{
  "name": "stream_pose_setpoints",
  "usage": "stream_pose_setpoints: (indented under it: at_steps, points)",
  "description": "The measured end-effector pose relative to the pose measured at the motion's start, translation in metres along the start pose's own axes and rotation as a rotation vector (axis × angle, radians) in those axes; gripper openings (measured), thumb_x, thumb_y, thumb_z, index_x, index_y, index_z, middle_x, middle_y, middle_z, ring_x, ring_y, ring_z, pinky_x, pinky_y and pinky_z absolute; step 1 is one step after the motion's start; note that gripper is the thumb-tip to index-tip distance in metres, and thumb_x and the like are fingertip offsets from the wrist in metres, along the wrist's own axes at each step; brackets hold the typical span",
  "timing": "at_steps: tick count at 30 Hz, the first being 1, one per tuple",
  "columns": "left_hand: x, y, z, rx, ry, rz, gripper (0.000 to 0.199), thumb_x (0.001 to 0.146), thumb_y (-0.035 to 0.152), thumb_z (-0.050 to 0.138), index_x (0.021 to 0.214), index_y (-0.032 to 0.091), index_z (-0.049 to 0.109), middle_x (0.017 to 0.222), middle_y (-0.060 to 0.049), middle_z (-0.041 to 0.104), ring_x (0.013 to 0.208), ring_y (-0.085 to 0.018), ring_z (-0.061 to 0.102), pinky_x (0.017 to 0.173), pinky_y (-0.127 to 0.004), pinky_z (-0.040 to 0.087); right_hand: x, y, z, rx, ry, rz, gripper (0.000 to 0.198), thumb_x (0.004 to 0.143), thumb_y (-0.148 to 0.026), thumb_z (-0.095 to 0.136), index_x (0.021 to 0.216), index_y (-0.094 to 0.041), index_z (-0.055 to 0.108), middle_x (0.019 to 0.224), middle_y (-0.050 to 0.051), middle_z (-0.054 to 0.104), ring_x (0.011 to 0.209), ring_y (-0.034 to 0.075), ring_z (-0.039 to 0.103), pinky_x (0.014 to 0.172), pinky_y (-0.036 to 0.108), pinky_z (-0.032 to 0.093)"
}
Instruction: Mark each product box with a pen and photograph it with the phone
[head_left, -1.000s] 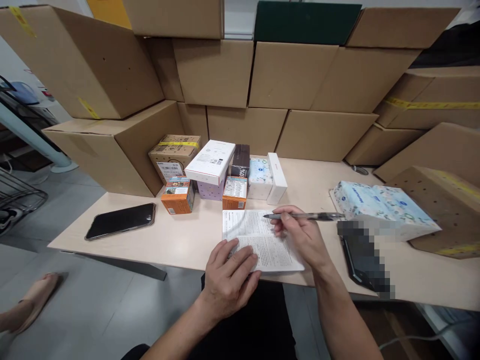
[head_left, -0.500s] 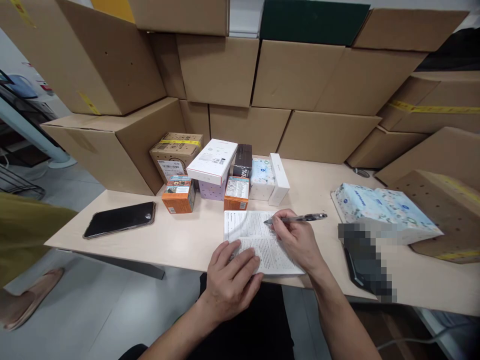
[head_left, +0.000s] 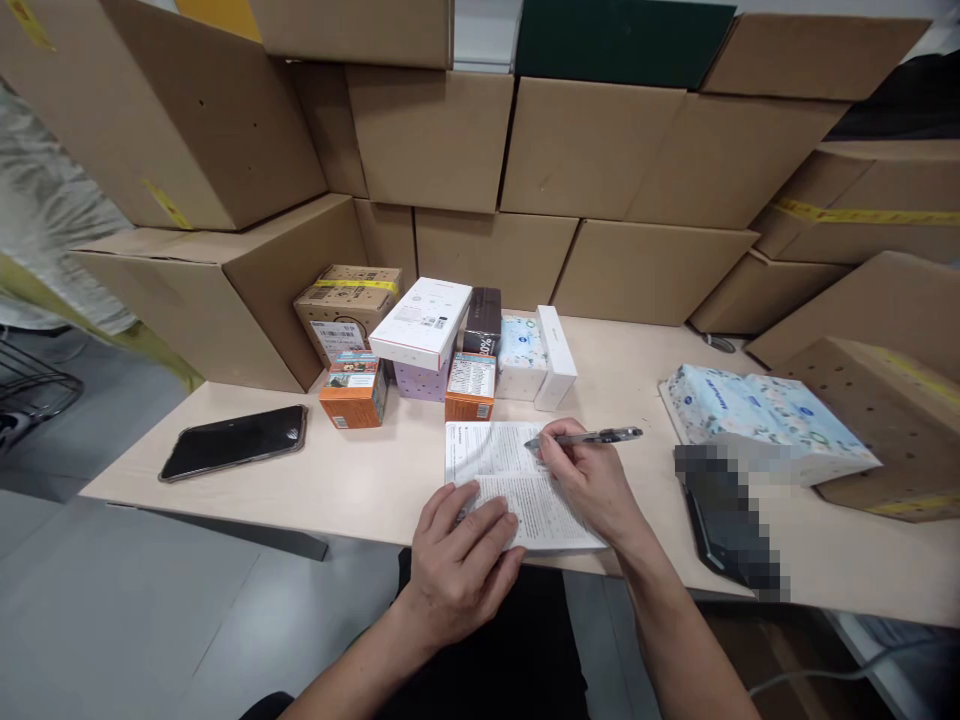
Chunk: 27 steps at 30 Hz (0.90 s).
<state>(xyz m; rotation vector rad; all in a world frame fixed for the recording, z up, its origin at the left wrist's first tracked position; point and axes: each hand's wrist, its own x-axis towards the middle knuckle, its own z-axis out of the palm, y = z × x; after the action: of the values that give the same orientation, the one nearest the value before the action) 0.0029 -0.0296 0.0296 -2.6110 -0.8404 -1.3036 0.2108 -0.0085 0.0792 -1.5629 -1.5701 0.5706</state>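
Note:
An open booklet [head_left: 491, 450] with printed text lies at the front edge of the table. My left hand [head_left: 469, 545] rests flat on its lower left part, fingers stretched out. In my right hand [head_left: 589, 485] is a pen [head_left: 600, 437], gripped between thumb and fingers, its tip at the upper page near the right side. Whether the tip touches the paper I cannot tell. Just behind the booklet stands a small orange box [head_left: 470, 388], and a white box [head_left: 422, 322] lies on a purple box [head_left: 421, 380] to its left.
A phone [head_left: 234, 442] lies at the left. Another orange box [head_left: 354, 392] and a slim white box [head_left: 556, 358] stand near the middle. Tissue packs [head_left: 765, 415] and a dark, partly pixelated object [head_left: 724, 530] are at the right. Stacked cartons [head_left: 600, 150] wall the back.
The person at the left has moved farther back, and the foot is out of view. My right hand and the pen have shifted very slightly; my left hand stays on the booklet.

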Motion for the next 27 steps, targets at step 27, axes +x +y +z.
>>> stream_pose_setpoints:
  at_steps: [27]
  points:
    - [0.004,-0.001,0.002,-0.02,-0.004,-0.049,0.028,0.083,0.026,0.073,0.11,0.019,0.068,0.11,-0.005,0.075,0.114,-0.029,0.06,0.101,-0.047,0.045,-0.009,0.071,-0.023,-0.553,-0.002,0.423,0.048,0.091,-0.051,0.044,0.115,-0.014,0.062,0.082,0.012,0.068,0.082,0.029,0.063,0.066,0.032,0.038]
